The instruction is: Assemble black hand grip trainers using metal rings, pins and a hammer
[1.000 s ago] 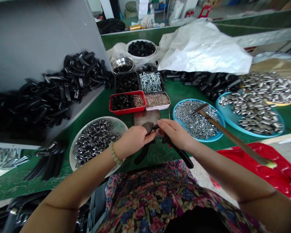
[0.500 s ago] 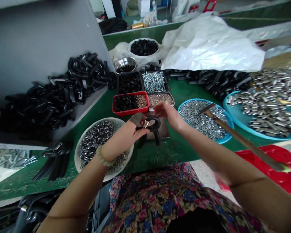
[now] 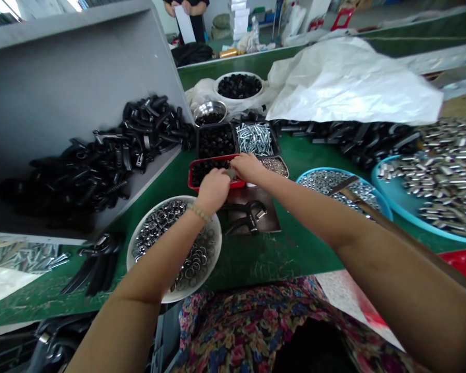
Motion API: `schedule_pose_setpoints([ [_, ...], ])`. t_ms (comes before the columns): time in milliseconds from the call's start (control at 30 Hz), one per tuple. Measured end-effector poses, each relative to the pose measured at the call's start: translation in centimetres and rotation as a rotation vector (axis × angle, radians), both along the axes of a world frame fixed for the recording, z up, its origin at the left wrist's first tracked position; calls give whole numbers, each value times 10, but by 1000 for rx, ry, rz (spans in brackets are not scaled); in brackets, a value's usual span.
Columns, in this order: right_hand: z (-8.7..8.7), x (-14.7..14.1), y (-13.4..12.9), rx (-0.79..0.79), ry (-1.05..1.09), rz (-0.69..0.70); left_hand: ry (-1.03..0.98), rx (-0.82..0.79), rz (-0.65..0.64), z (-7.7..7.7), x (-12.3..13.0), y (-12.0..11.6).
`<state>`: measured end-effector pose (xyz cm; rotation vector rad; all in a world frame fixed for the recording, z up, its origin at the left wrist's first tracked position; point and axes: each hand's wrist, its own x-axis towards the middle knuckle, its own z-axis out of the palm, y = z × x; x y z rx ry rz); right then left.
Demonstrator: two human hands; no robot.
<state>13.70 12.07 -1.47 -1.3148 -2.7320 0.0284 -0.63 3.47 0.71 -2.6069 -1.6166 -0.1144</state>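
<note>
My left hand [image 3: 215, 188] is over the front of a red tray [image 3: 191, 182] with black parts and small copper-coloured pieces. Its fingers are curled, with a grey cover on one fingertip; whatever they hold is hidden. My right hand [image 3: 249, 169] reaches to the tray's right end, close beside the left, its fingers bent together over the copper-coloured pieces. Anything in that pinch is too small to make out. Just below both hands, a black plier-like tool with a spring [image 3: 252, 215] lies on a flat metal plate [image 3: 274, 224], touched by neither hand.
A white bowl of metal rings [image 3: 217, 243] stands under my left forearm. Behind are trays of screws [image 3: 254, 139] and black parts [image 3: 216, 141]. A blue basin of nuts [image 3: 388, 210] and a hammer [image 3: 349, 192] are right; a grey bin [image 3: 101, 67] is left. A person stands far back.
The black plier-like tool has left my left hand and now lies on the metal plate. Both hands have moved forward to the red tray. The view has shifted slightly.
</note>
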Motion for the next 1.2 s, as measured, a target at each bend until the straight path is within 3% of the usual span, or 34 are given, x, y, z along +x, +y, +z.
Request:
schedule_pose_setpoints([
  [100, 0, 7, 3, -2, 10, -39, 25, -20, 37, 4, -4, 55],
  [200, -2, 11, 5, -13, 22, -38, 25, -88, 13, -2, 2, 78],
  [300, -3, 17, 4, -23, 86, 30, 54, -89, 16, -6, 8, 78],
  [400, 0, 32, -13, -73, 312, 79, 101, -85, 8, -5, 9, 74],
  [533, 3, 69, -63, -319, 718, -74, 95, -88, -9, -9, 11, 74],
  [633, -8, 91, -100, -491, 796, -212, 4, -71, -7, -14, 13, 74],
  [800, -33, 97, -119, -478, 683, -287, 6, -108, -14, -20, 19, 77],
  [933, -37, 93, -118, -432, 553, -289, -17, -102, 19, -18, 20, 76],
  [1200, -33, 84, -135, 31, 53, 9, -246, -29, 65, -6, 18, 62],
])
